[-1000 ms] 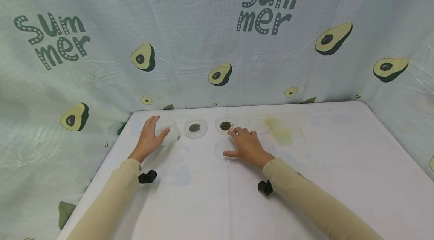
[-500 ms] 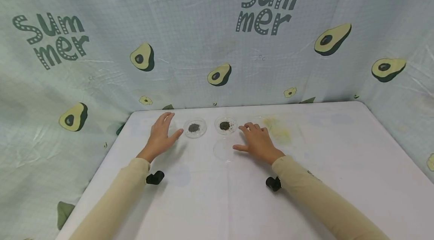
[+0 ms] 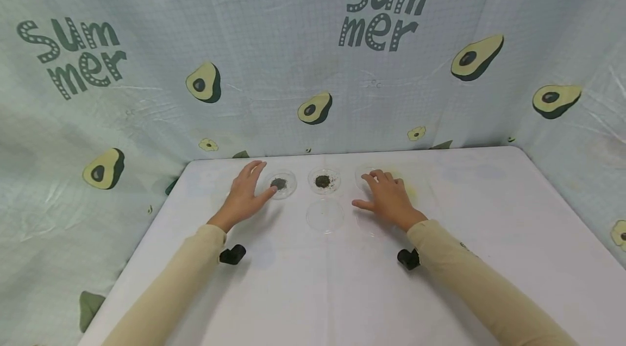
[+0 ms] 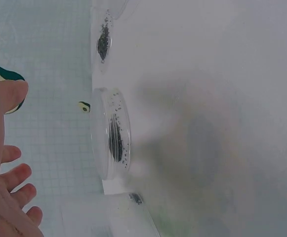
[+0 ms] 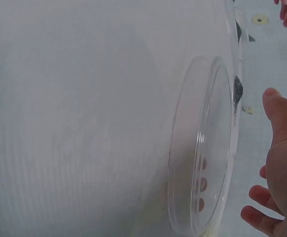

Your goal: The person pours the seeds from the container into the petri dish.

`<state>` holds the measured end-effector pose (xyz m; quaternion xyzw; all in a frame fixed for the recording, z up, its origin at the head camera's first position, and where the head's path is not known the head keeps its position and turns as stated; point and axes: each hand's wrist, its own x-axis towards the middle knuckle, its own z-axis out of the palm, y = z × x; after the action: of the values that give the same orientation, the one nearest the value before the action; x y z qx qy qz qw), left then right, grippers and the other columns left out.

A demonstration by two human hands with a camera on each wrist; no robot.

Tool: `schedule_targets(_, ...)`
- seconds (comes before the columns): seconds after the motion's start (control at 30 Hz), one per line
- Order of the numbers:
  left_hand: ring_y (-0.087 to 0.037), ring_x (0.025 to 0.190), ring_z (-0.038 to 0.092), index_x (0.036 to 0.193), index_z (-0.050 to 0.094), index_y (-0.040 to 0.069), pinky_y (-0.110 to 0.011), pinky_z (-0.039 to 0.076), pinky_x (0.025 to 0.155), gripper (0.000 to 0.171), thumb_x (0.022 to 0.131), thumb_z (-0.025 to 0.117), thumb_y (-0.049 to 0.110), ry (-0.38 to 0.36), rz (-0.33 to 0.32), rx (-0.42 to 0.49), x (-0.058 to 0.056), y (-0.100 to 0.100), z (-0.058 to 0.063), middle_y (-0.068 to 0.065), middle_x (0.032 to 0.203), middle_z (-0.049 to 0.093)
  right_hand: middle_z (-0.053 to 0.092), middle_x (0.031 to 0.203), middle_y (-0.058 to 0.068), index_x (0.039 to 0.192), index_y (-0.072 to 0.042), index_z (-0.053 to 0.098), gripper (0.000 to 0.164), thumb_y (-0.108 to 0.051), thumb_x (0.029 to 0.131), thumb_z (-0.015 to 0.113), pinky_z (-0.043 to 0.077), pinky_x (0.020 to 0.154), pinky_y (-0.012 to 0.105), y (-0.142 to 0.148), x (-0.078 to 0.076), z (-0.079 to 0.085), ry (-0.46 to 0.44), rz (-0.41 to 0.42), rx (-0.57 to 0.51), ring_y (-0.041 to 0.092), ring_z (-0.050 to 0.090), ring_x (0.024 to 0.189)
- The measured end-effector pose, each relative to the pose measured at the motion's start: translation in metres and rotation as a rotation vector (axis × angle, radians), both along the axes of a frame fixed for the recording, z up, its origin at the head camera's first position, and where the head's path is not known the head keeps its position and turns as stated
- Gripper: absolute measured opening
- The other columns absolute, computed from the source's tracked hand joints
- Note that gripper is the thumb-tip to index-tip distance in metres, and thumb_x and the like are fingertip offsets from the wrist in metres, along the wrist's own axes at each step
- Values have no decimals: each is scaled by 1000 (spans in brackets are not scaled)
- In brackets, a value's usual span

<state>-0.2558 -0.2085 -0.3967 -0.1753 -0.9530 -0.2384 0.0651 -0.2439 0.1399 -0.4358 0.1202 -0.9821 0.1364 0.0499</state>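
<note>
My left hand (image 3: 244,197) hovers with spread fingers left of a clear petri dish (image 3: 289,190) of dark grey granules; its thumb overlaps the dish's edge in the head view. The left wrist view shows that dish (image 4: 124,106) apart from the fingers. My right hand (image 3: 390,199), fingers loosely bent and thumb out, is over the clear dishes at the right. One such dish (image 3: 359,177) is partly covered by the fingers; in the right wrist view a clear dish (image 5: 185,123) stands apart from the hand. Neither hand holds anything.
Between the hands sits a petri dish (image 3: 333,185) of dark green-brown flakes. A clear round dish or lid (image 3: 325,216) lies in front of it. A translucent container (image 4: 126,217) shows low in the left wrist view. The white table (image 3: 303,291) meets a printed curtain (image 3: 274,63).
Both hands have moved to the right. The left has come away from the translucent container to the granule dish; the right has gone from the flake dish to the clear dishes.
</note>
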Motion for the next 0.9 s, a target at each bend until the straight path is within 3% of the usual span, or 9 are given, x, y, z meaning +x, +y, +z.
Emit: schedule_targets(0.9,-36,141,33,150,32,10,-60,29,114,70,93,60,40,-59,-75,-23,1,34,1,-14,154,29,44,140,18,139,-6,48,73,-55,87,64,34,103,63,23,-11,1,-32,-66,-38,40,42,129)
